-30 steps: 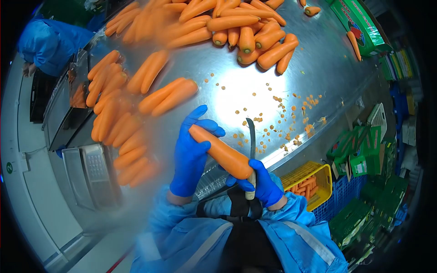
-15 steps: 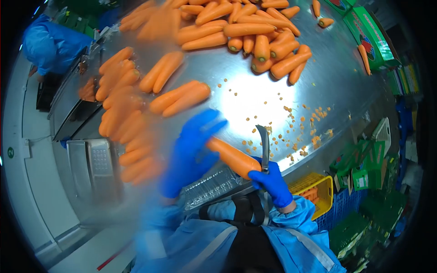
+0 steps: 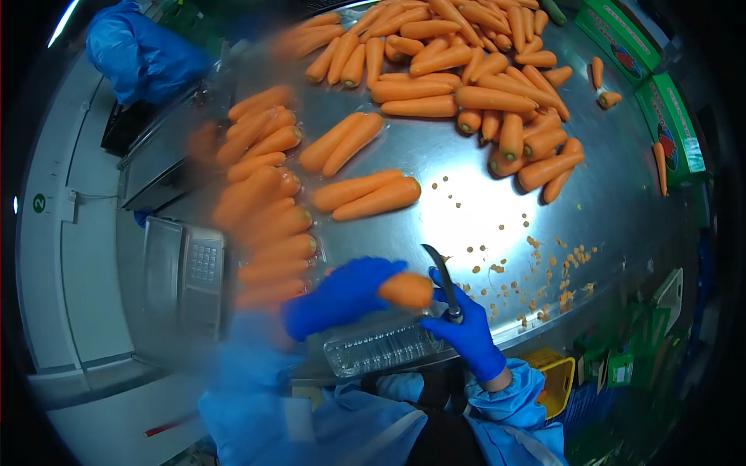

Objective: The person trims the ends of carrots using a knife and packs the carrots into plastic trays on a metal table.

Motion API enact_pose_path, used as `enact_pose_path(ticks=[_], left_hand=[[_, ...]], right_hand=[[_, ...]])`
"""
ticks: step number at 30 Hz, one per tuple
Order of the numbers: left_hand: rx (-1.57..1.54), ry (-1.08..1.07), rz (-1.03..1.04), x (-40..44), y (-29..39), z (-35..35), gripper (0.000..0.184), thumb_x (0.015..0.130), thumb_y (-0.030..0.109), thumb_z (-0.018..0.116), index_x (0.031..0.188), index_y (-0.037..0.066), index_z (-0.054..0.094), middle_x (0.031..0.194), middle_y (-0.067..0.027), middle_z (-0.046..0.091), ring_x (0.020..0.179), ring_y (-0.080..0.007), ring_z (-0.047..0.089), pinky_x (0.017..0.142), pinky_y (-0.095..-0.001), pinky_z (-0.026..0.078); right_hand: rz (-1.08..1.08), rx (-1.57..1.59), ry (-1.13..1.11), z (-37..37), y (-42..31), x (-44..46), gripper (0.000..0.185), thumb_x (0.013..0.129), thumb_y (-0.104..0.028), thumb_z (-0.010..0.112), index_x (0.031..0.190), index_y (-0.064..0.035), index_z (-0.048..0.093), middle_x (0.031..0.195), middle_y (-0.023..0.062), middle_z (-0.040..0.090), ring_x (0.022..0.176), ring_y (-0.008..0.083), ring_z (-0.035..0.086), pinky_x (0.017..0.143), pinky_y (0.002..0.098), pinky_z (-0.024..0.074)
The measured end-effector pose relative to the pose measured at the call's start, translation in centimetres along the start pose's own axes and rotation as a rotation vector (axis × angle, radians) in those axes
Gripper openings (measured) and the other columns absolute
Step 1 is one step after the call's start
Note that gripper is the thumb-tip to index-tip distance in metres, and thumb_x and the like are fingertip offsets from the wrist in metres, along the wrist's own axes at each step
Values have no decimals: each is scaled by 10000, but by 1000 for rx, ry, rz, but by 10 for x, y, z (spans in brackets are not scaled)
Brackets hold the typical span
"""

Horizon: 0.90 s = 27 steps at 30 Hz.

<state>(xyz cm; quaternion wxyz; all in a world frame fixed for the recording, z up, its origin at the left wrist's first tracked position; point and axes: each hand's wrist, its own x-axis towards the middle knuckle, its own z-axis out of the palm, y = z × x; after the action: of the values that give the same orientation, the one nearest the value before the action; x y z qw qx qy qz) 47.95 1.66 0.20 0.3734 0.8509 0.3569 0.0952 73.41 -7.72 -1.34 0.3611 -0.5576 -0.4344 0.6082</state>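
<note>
My left hand (image 3: pixel 346 297), in a blue glove and a little blurred, is wrapped around a carrot (image 3: pixel 407 290); only the carrot's thick end shows beyond the fingers. My right hand (image 3: pixel 470 330), also gloved, holds a small curved knife (image 3: pixel 444 283) with its blade pointing up and away. The fingers of the right hand are close to the carrot's end; whether they touch it I cannot tell. Just below the hands lies a clear plastic tray (image 3: pixel 381 351). Farther up, a pair of carrots (image 3: pixel 369 194) rests on the metal table (image 3: pixel 474 202).
A large carrot pile (image 3: pixel 497 85) covers the table's far side, with rows of carrots (image 3: pixel 268 210) at left. Cut bits (image 3: pixel 536 287) lie scattered right. A scale (image 3: pixel 194 264) stands left, green boxes (image 3: pixel 668 128) right, a yellow crate (image 3: pixel 561 384) below. Another person (image 3: pixel 144 54) is at upper left.
My left hand now encloses the carrot, which earlier lay between both hands with the left fingers spread. The right hand keeps the knife. The view has shifted, so the table appears lower and further right.
</note>
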Motion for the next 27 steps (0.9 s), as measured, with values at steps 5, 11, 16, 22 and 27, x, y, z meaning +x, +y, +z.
enact_pose_path(ticks=[5,11,16,22,27], left_hand=[[-406,684,-277,-19,-55,-100,595,893,93,631,1445,32,420,1417,-118,491,1303,-237,477,1082,-366,389],[219,1009,-146,-19,-217,-212,572,930,195,614,1438,21,418,1353,-139,531,1236,-244,513,1063,-348,397],[277,887,-261,-2,-292,-242,559,928,188,627,1424,21,433,1401,-155,488,1293,-246,463,1079,-368,381],[215,652,-215,9,-335,-209,527,947,94,577,1447,57,413,1453,-110,435,1356,-238,407,1127,-344,351],[-172,684,-187,16,-333,-181,596,924,108,607,1466,53,365,1465,-128,417,1372,-242,395,1093,-337,384]], right_hand=[[224,128,114,-22,0,-4,425,886,-54,661,1308,-66,618,1088,59,708,800,53,618,637,183,461],[221,-88,355,-52,66,-47,320,893,-52,632,1209,-18,672,1036,51,710,783,55,614,628,203,466],[297,15,492,-49,67,-56,264,900,-52,600,1137,15,695,907,53,719,758,94,638,677,220,487],[262,-5,548,-46,74,-47,228,910,-64,608,1097,17,712,868,66,717,735,102,636,679,226,485],[266,18,552,-47,78,-48,202,919,-72,616,1062,29,718,822,64,717,715,106,637,673,233,481]])
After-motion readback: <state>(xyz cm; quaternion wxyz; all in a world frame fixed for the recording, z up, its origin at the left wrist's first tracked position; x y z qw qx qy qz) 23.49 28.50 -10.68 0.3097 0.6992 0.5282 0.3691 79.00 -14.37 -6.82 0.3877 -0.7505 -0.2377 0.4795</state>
